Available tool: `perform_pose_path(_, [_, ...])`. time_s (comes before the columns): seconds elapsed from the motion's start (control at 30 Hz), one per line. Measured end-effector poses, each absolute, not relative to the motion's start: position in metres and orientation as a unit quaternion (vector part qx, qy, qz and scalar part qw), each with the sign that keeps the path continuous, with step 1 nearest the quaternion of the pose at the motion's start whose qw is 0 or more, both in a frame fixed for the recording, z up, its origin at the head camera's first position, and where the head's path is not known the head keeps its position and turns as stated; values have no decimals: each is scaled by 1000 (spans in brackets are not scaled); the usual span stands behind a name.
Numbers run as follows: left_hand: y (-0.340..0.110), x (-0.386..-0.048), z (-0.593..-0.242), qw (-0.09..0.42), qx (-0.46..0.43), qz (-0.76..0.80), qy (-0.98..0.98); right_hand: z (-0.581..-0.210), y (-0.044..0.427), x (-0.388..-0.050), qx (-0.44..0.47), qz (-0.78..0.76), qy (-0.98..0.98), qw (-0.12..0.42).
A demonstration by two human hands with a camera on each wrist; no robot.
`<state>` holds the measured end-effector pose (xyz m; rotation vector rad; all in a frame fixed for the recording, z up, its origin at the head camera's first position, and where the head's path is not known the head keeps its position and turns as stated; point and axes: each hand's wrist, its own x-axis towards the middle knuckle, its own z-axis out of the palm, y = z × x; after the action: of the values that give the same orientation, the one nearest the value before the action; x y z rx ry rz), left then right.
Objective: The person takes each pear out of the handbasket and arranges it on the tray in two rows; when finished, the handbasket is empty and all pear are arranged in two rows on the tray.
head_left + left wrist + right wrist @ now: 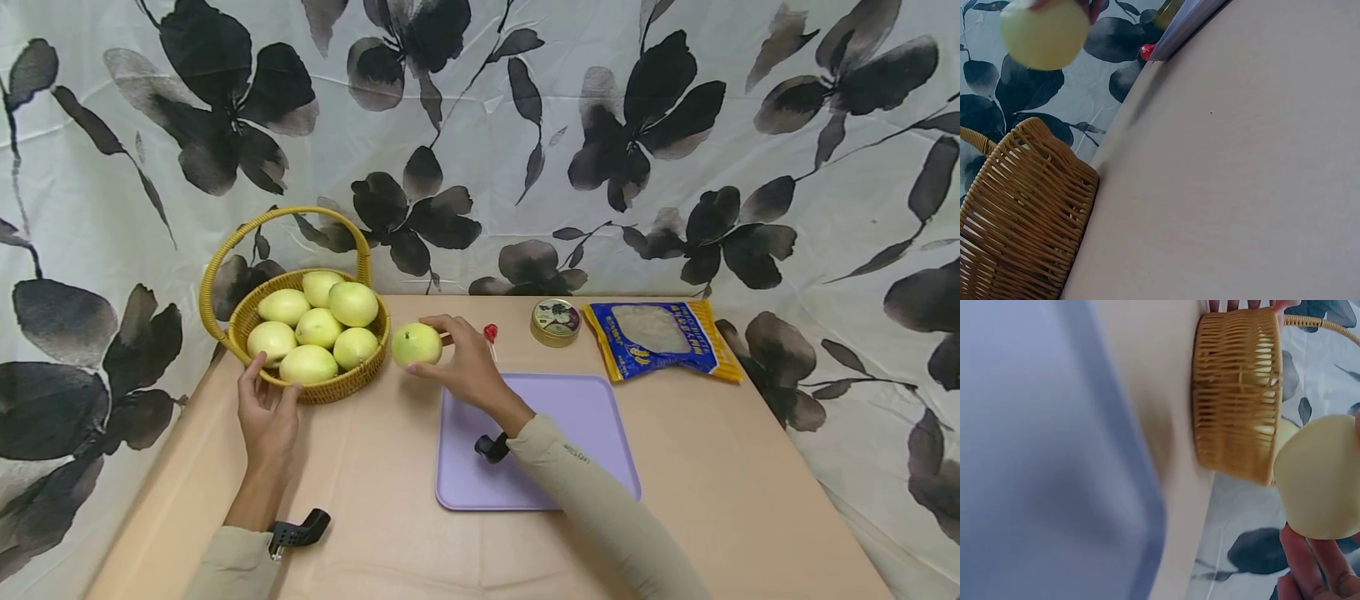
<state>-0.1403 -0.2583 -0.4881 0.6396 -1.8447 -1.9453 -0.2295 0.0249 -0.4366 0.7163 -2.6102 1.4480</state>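
Note:
My right hand (471, 364) holds a yellow-green round fruit (417, 344) between thumb and fingers, raised just right of the wicker basket (347, 384). In the right wrist view the fruit (1319, 478) is pinched by the fingers (1310, 559), near the basket (1235, 394). Several similar fruits (318, 327) fill the basket, whose yellow handle arches over them. My left hand (266, 417) touches the near left side of the basket, thumb and fingers against its rim. The left wrist view shows the basket side (1029, 212) and the held fruit (1045, 32).
A purple tray (536, 483) lies on the table (375, 500), under my right forearm. Behind it are a red-topped small item (491, 332), a round tin (555, 323) and a blue and yellow packet (660, 337). A floral cloth (525, 208) hangs behind the table.

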Motion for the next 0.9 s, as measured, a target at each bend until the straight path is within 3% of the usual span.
perform_pose_path(0.47, [-257, -138, -484, 187, 232, -687, -663, -461, 83, -219, 187, 448, -873, -45])
perform_pose_path(0.9, [-258, -140, -488, 198, 223, -686, -664, -481, 94, -219, 165, 468, -865, -77])
